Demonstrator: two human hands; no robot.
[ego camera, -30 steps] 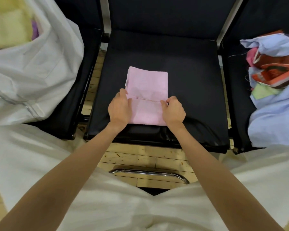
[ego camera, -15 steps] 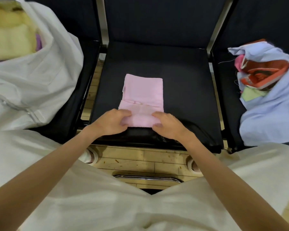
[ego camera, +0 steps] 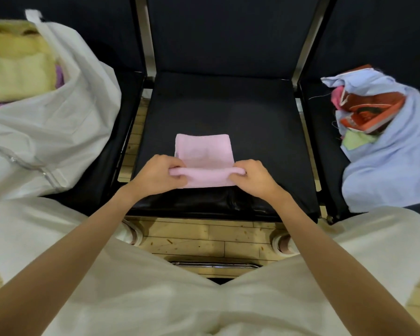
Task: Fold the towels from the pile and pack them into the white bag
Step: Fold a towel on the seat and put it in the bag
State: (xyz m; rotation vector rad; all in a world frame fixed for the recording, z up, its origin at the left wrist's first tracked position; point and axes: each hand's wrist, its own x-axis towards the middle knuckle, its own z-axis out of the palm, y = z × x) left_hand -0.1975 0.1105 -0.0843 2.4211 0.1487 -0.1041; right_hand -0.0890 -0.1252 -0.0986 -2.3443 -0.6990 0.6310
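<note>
Hands number two: the left hand and right hand each pinch an end of the raised fold on one small pink terry towel, fingers curled and clamped on the cloth. That towel lies on the near part of the middle black padded chair seat, its fold line running left to right. One white fabric bag sits on the left seat, one pile of crumpled blue, orange and pink towels on the right.
</note>
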